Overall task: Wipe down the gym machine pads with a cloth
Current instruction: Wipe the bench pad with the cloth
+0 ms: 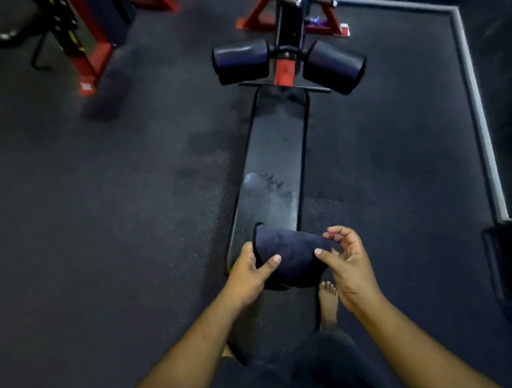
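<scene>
On dark rubber gym flooring, our left hand and right hand each pinch the dark folded cloth over the long black padded bench; no legible writing.

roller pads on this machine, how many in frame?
2. Left roller pad and right roller pad sit either side of the red post, at the far end of the bench pad. None look hidden.

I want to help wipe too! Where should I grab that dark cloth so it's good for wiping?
Probably grab the cloth by its two short ends, coming from the near end of the bench pad. It lies bunched across the pad, and the left hand and right hand already pinch those ends, thumbs on top.
</scene>
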Available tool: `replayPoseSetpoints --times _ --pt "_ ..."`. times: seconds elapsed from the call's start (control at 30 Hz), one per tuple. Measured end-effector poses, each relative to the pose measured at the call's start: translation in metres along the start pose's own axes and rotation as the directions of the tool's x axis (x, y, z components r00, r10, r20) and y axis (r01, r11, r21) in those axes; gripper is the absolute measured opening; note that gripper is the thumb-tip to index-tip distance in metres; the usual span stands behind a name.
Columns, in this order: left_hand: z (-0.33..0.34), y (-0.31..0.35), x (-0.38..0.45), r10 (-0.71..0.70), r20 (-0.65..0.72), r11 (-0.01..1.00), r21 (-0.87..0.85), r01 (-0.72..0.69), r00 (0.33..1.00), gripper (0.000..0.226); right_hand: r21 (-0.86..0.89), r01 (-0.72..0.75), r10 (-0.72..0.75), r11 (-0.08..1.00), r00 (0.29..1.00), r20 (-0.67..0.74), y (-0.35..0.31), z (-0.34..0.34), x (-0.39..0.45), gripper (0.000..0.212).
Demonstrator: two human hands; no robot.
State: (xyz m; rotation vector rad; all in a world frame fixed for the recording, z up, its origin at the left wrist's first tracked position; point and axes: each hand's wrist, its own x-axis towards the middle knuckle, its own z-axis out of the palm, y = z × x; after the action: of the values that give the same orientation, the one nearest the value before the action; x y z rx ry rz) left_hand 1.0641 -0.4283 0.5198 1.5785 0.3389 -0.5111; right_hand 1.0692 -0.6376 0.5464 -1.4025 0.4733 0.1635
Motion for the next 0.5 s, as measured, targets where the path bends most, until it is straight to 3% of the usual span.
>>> replayPoseSetpoints --times 0.13,0.2,0.27,0.3,0.37,0.4,0.43,0.5 --pt "0.032 0.02 0.013 0.007 -0.249 1.0 0.026 0.0 0.968 0.081 -0.319 0.157 -0.089 0.935 0.972 0.218 -0.027 -0.025 0.041 0.048" --pt "0.044 0.026 0.027 0.021 -0.307 0.999 0.049 -0.006 0.951 0.104 -0.502 0.303 -0.08 0.81 0.905 0.418 -0.032 -0.037 0.071 0.061" --pt "0.052 0.033 0.044 0.027 -0.28 0.98 0.195 0.03 0.96 0.113 -0.64 0.428 0.052 0.638 0.806 0.59 -0.033 -0.046 0.1 0.076" --pt "0.053 0.038 0.054 0.024 -0.23 0.923 0.379 0.067 0.973 0.111 -0.69 0.508 0.102 0.516 0.763 0.638 -0.033 -0.048 0.115 0.076" --pt "0.053 0.049 0.075 0.037 -0.163 0.602 0.792 0.108 0.986 0.091 -0.739 0.641 0.152 0.21 0.725 0.672 -0.036 -0.045 0.142 0.063" --pt "0.053 0.057 0.084 0.084 -0.154 0.436 0.894 0.103 0.984 0.076 -0.733 0.677 0.166 0.063 0.717 0.677 -0.041 -0.042 0.154 0.052" --pt "0.05 0.061 0.098 0.143 -0.155 0.335 0.937 0.1 0.977 0.061 -0.716 0.698 0.154 -0.035 0.711 0.686 -0.045 -0.036 0.171 0.044" --pt "0.043 0.068 0.124 0.241 -0.174 0.256 0.96 0.111 0.955 0.043 -0.701 0.703 0.086 -0.115 0.71 0.698 -0.055 -0.022 0.201 0.034"
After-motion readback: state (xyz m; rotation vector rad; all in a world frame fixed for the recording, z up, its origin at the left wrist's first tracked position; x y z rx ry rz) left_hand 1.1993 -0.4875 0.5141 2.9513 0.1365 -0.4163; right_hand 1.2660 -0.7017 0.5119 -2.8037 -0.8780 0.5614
